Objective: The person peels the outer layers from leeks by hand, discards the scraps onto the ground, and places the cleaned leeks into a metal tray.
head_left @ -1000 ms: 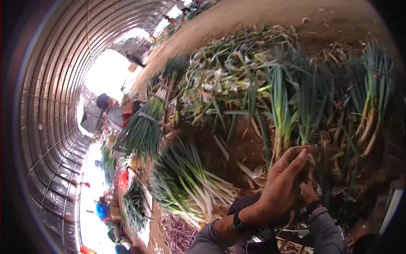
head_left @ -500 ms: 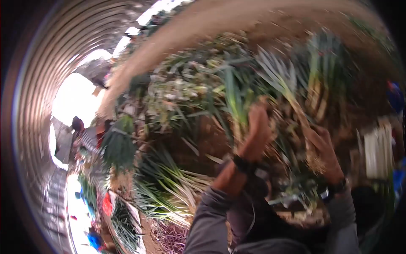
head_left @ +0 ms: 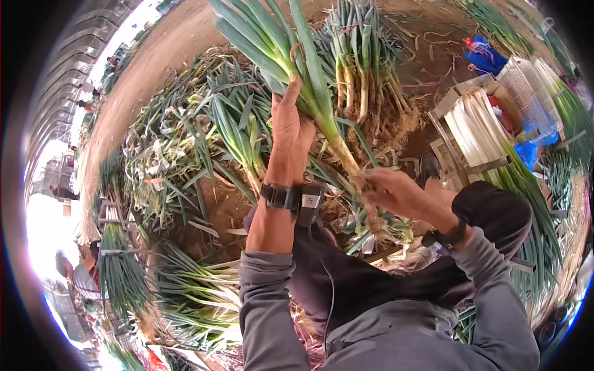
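Note:
A large green onion (head_left: 340, 148) slants across the middle, leaves up to the left and brown roots down to the right. My left hand (head_left: 289, 120) is closed around the base of its leaves, thumb pointing up. Further down, my right hand (head_left: 399, 191) has its fingers closed at the soiled lower stalk, above the roots; part of the grip is hidden. Just left of my left wrist, another green onion bunch (head_left: 238, 133) lies on the ground. Behind the held onion stands a tied bundle of unpeeled green onions (head_left: 359, 62) with roots still on.
A heap of stripped leaves (head_left: 167, 136) spreads on the left. Cleaned green onions (head_left: 204, 290) lie at lower left. At right, a crate frame (head_left: 458, 157) holds white stalks (head_left: 479, 127), with a blue bag (head_left: 486, 57) behind. Another person (head_left: 85, 278) is at far left.
My left hand has come up from near the other onions and now grips the leaf base of the onion my right hand held. The view has turned, bringing the crate into sight.

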Motion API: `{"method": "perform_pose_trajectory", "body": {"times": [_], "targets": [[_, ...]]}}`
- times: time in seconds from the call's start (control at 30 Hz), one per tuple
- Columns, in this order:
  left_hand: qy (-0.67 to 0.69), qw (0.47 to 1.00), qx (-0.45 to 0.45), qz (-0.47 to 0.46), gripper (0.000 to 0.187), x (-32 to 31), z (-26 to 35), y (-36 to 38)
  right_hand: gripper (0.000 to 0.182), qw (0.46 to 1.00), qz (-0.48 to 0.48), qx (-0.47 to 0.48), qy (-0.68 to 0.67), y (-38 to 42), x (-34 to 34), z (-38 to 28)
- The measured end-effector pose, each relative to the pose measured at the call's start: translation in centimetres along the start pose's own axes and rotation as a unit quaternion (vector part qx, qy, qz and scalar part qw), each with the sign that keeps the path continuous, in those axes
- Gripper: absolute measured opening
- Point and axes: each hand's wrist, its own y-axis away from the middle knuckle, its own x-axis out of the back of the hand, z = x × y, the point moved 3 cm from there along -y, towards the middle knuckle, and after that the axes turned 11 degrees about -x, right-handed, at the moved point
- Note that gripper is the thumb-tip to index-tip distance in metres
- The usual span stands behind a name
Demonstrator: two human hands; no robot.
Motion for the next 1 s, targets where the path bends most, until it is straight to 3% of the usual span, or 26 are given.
{"method": "perform_pose_trajectory", "body": {"times": [0.07,0.13,0.17,0.23,0.37,0.43,0.5,0.57,0.6,0.63,0.7,0.77,0.83,0.9,0.93,0.97,1.0], "targets": [[-0.005,1.000,-0.006,-0.007,0.042,-0.7,0.2,0.5,0.047,0.988,0.086,-0.028,-0.129,-2.7,0.7,-0.1],[-0.009,1.000,-0.011,-0.018,0.044,-1.1,0.5,1.2,0.041,0.979,0.095,-0.132,-0.127,-6.6,2.6,-3.0],[-0.008,1.000,-0.011,-0.016,0.044,-1.3,0.5,1.2,0.041,0.979,0.094,-0.132,-0.126,-8.5,2.6,-3.0],[-0.001,1.000,-0.022,-0.010,0.042,-1.0,0.7,1.3,0.036,0.973,0.076,-0.041,-0.212,-11.5,2.3,-3.7],[-0.025,0.996,-0.072,-0.051,0.039,0.3,2.1,0.4,0.033,0.981,0.071,-0.052,-0.175,-12.8,1.0,-4.7],[-0.027,0.996,-0.077,-0.026,0.038,0.4,2.5,0.5,0.035,0.958,0.064,-0.096,-0.263,-12.8,0.6,-5.0],[-0.016,0.996,-0.079,-0.023,0.035,0.4,2.6,0.8,0.036,0.966,0.073,-0.084,-0.235,-12.4,0.9,-5.5],[-0.029,0.997,-0.074,-0.024,0.036,1.0,3.1,0.2,0.037,0.989,0.010,-0.123,-0.085,-11.6,1.2,-6.7],[-0.030,0.995,-0.088,-0.024,0.037,1.4,3.7,-0.2,0.036,0.969,-0.028,-0.082,-0.233,-10.9,-0.2,-6.0],[-0.031,0.994,-0.103,-0.023,0.039,1.8,4.4,-0.6,0.036,0.968,-0.034,-0.080,-0.234,-9.7,-0.8,-5.5],[-0.010,0.994,-0.112,0.002,0.042,3.0,5.4,-1.4,0.034,0.981,-0.030,-0.131,-0.143,-7.6,-1.1,-3.6],[-0.015,0.988,-0.153,0.011,0.044,3.6,6.3,-1.4,0.030,0.989,-0.065,-0.120,-0.056,-5.9,-1.2,-1.4],[-0.018,0.985,-0.169,0.001,0.044,4.2,7.2,-1.5,0.029,0.948,-0.174,-0.265,-0.030,-3.5,-4.3,4.0],[-0.041,0.982,-0.183,0.005,0.043,4.2,7.9,-1.3,0.025,0.920,-0.233,-0.268,0.168,1.2,-9.6,14.5],[-0.048,0.980,-0.194,0.020,0.040,4.4,8.0,-1.1,0.027,0.891,-0.279,-0.293,0.205,4.6,-10.6,18.1],[-0.048,0.979,-0.197,0.019,0.040,4.4,8.2,-1.1,0.030,0.857,-0.327,-0.318,0.240,6.6,-11.2,20.0],[-0.061,0.978,-0.196,0.026,0.040,4.7,8.4,-1.1,0.030,0.857,-0.328,-0.314,0.243,5.7,-11.1,20.3]]}}
